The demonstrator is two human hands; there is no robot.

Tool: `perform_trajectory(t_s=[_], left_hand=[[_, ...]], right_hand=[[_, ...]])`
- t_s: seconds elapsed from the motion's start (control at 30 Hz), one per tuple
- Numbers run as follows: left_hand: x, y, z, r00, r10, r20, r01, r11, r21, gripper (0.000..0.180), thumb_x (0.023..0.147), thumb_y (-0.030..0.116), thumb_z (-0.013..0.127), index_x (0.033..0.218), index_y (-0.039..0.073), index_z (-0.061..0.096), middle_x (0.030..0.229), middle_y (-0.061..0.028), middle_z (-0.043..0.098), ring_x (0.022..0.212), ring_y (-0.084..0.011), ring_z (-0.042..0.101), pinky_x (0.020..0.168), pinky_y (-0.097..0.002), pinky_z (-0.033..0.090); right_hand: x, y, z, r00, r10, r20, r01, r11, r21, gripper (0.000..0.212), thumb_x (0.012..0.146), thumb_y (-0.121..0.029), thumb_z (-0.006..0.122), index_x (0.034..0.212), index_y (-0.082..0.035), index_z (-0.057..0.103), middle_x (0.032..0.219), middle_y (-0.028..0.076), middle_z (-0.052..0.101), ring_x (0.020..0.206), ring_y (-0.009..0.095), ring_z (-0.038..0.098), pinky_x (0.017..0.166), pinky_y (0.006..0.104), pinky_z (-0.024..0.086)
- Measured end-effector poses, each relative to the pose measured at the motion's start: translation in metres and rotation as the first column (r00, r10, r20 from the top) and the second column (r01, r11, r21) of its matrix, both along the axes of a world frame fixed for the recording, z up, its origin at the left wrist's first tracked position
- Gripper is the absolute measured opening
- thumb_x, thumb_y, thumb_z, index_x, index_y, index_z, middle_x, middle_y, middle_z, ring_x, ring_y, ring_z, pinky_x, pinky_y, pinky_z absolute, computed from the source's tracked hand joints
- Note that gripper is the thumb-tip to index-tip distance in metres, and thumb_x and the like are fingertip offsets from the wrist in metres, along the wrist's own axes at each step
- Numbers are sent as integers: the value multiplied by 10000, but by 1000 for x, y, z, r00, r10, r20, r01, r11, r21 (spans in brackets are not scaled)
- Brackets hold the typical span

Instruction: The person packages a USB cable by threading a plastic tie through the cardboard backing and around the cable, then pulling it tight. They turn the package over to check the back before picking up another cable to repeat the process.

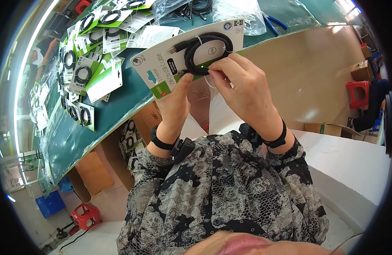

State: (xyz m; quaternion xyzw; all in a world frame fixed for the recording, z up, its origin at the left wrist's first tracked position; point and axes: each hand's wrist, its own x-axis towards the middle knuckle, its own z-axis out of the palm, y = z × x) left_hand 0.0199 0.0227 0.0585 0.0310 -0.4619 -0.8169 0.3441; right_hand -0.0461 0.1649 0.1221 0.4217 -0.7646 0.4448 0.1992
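Observation:
My left hand (pixel 175 100) grips the lower edge of a white and green cardboard cable card (pixel 162 59), its thumb on the front. A coiled black cable (pixel 191 55) with a metal plug lies fixed on the card's face. One white cable tie (pixel 199 39) loops over the top of the coil. At the lower part of the coil, the thumb and forefinger of my right hand (pixel 245 83) are closed in a pinch on a thin white tie (pixel 211 80), whose tail hangs below the fingers. The card is held tilted, above my lap and beside the table edge.
Many similar carded cables (pixel 83 74) lie heaped on the green table (pixel 115 108) at left. Loose black cables (pixel 198 8), clear plastic bags (pixel 238 15) and blue-handled pliers (pixel 274 23) lie at the back. A box of carded cables (pixel 130 140) stands under the table edge.

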Motion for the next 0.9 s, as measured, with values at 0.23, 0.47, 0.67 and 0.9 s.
perform_trajectory(t_s=[0.23, 0.47, 0.67, 0.9], left_hand=[[-1, 1, 0, 999, 33, -15, -34, 996, -80, 458, 799, -80, 673, 1197, 31, 478, 1094, -66, 592, 974, -146, 600, 853, -267, 504], [-2, 3, 3, 995, 98, -18, -99, 988, -121, 391, 788, -53, 700, 1137, 1, 533, 1037, -65, 625, 906, -125, 616, 795, -247, 512], [1, 0, 2, 988, 157, 2, -148, 937, -316, 291, 788, -23, 715, 1053, -16, 595, 970, -61, 657, 842, -111, 621, 738, -229, 504], [5, -1, 5, 976, 205, 67, -153, 878, -453, 232, 779, -36, 709, 996, -17, 629, 945, -87, 653, 842, -152, 640, 712, -247, 519]], right_hand=[[-1, -1, -1, 1000, -11, -6, 11, 1000, 18, 80, 743, 8, 670, 801, -21, 623, 729, 80, 598, 624, 239, 588, 547, 320, 470], [-2, -1, 1, 999, -23, -49, 26, 998, 54, 92, 740, -8, 672, 806, -30, 613, 736, 83, 591, 683, 265, 593, 593, 348, 478], [-2, 1, 3, 997, 7, -81, 1, 994, 106, 103, 741, -15, 672, 813, -30, 600, 758, 86, 587, 718, 281, 592, 621, 367, 481], [-5, 2, 2, 996, 31, -89, -17, 987, 159, 117, 738, -10, 666, 839, -26, 609, 818, 111, 592, 747, 309, 596, 641, 370, 487]])
